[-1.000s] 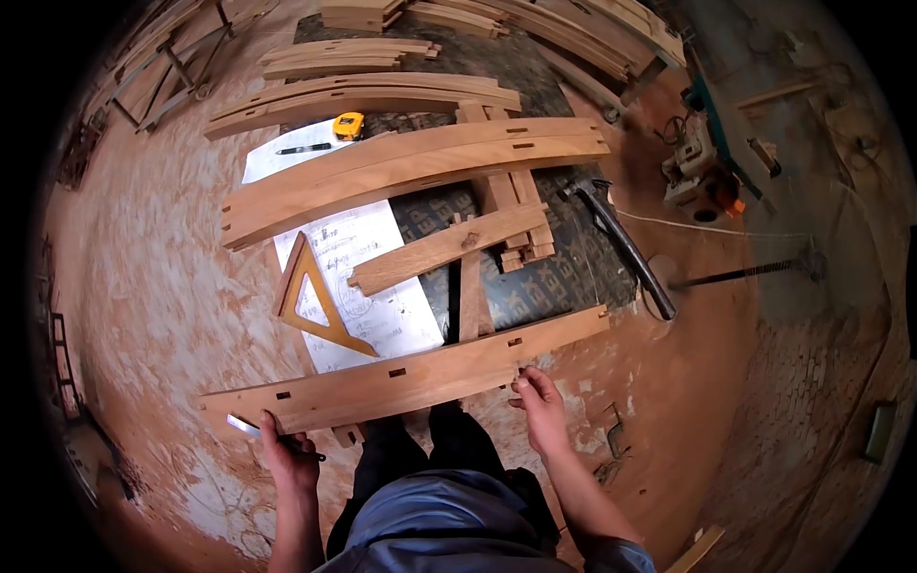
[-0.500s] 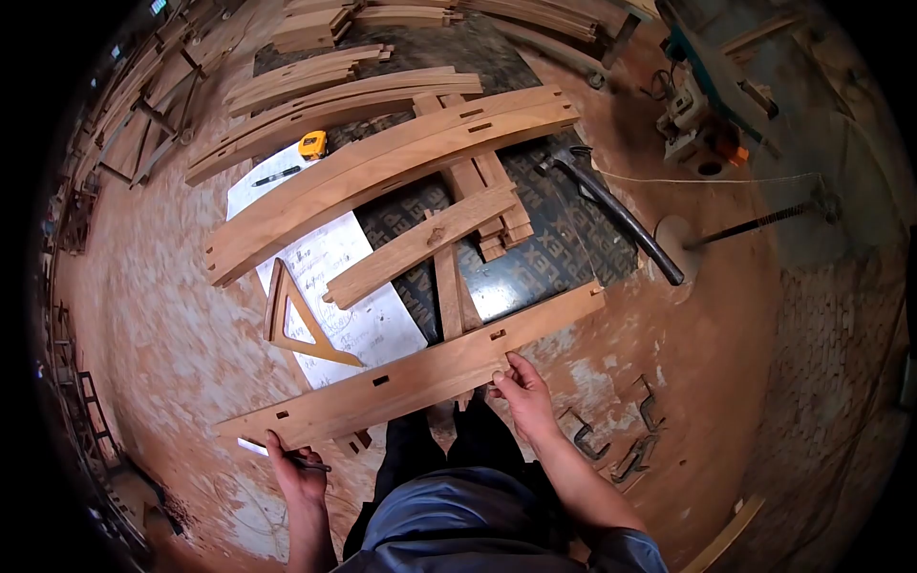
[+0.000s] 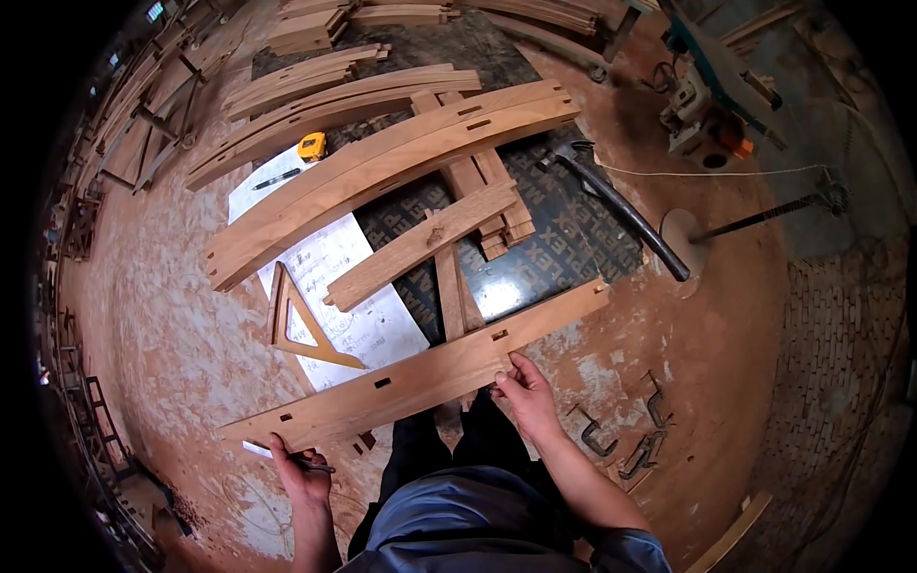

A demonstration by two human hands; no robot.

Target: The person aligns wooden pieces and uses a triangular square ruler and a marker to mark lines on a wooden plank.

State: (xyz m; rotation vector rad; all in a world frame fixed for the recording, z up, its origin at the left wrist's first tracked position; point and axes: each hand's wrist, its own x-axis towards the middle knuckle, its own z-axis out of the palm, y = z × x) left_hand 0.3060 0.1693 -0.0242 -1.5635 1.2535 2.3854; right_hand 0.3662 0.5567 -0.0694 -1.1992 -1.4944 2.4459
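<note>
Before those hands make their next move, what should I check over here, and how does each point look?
1. Mortised board in hand: ok; left hand and right hand both touch its near edge.
2. Steel blade clear of the left thumb: cannot tell; it juts out right beside it.
3. Triangular set square clear of the mortised board: cannot tell; its tip lies very close.
4. Hammer fully on the dark panel: not ok; its handle end appears to stick out past the edge.
5. Tape measure out of the way: ok; it sits beyond the curved timber.
</note>
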